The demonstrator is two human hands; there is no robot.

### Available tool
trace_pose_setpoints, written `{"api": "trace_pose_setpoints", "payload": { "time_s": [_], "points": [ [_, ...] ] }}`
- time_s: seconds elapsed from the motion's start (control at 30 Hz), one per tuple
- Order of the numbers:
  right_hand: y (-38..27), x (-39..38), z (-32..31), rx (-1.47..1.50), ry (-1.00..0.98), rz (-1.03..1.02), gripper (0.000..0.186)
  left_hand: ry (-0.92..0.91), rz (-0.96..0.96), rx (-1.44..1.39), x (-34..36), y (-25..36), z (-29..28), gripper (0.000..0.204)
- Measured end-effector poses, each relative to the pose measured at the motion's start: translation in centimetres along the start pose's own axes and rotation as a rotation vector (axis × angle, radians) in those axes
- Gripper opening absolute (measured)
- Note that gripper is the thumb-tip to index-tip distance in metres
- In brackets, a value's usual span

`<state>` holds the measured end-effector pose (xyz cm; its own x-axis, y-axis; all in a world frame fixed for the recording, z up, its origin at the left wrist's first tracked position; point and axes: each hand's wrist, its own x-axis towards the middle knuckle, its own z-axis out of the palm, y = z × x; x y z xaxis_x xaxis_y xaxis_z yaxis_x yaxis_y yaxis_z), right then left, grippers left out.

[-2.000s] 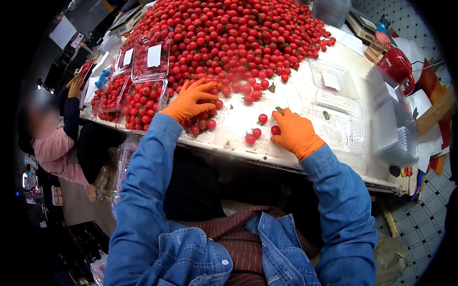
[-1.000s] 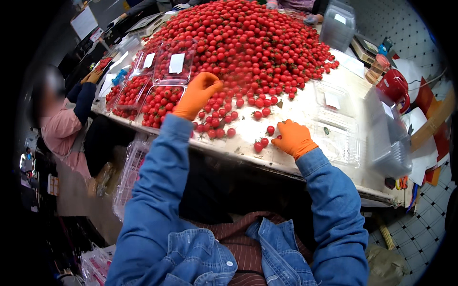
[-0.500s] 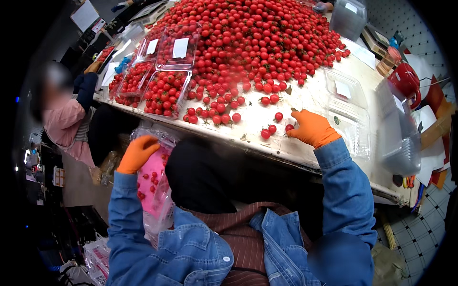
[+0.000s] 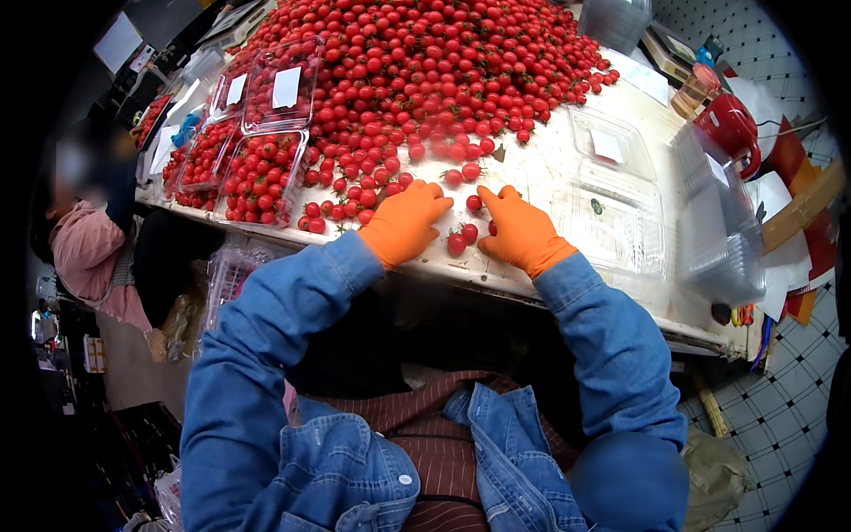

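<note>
My left hand, in an orange glove, reaches to the table at the front of the loose cherry tomatoes, fingers slightly bent and apart. My right hand, also gloved, rests just right of three small tomatoes, index finger stretched forward, another tomato partly hidden by its thumb. A large tomato heap covers the back of the table. At the left stand clear clamshells full of tomatoes, some lidded with white labels. An open clamshell lies right of my right hand.
Stacked clear containers stand at the right, near a red appliance, pink bottle and scale. More containers are stacked behind. A co-worker in pink sits at left. A plastic-lined crate is below the table edge.
My left hand went from the tomatoes down to the pink-bottomed crate below the edge, and is now back on the table near my right hand, which has stayed by the small tomatoes.
</note>
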<state>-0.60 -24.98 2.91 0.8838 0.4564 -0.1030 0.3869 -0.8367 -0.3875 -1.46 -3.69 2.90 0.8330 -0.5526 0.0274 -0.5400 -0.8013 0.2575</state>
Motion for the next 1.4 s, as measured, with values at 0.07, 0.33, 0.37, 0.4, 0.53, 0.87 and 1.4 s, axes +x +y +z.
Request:
{"api": "trace_pose_setpoints", "payload": {
  "time_s": [0.07, 0.33, 0.37, 0.4, 0.53, 0.87, 1.4],
  "points": [
    [0.1, 0.5, 0.2, 0.035, 0.035, -0.053, 0.059, -0.084, -0.006, 0.015, 0.7, 0.0, 0.1, 0.051],
    [0.4, 0.9, 1.0, 0.094, 0.064, -0.091, 0.038, -0.083, -0.084, -0.334, -0.3, 1.7, 0.1, 0.081],
    [0.3, 0.9, 1.1, 0.114, 0.052, -0.083, 0.038, -0.063, -0.100, -0.317, -0.1, 2.0, 0.4, 0.080],
    [0.1, 0.8, 1.2, 0.135, 0.041, -0.074, 0.037, -0.043, -0.115, -0.301, 0.3, 2.3, 0.8, 0.080],
    [0.4, 0.9, 1.7, 0.203, 0.058, -0.069, 0.038, 0.007, -0.115, -0.364, 1.0, 2.0, 1.8, 0.066],
    [0.5, 1.1, 0.9, 0.820, 0.066, 0.067, 0.044, 0.192, -0.153, -0.840, 1.7, 0.6, 2.5, 0.050],
    [3.9, -2.3, -5.9, 0.751, 0.242, 0.033, 0.030, -0.204, -0.272, -1.614, 6.2, 5.6, -2.6, 0.049]
  ]
}}
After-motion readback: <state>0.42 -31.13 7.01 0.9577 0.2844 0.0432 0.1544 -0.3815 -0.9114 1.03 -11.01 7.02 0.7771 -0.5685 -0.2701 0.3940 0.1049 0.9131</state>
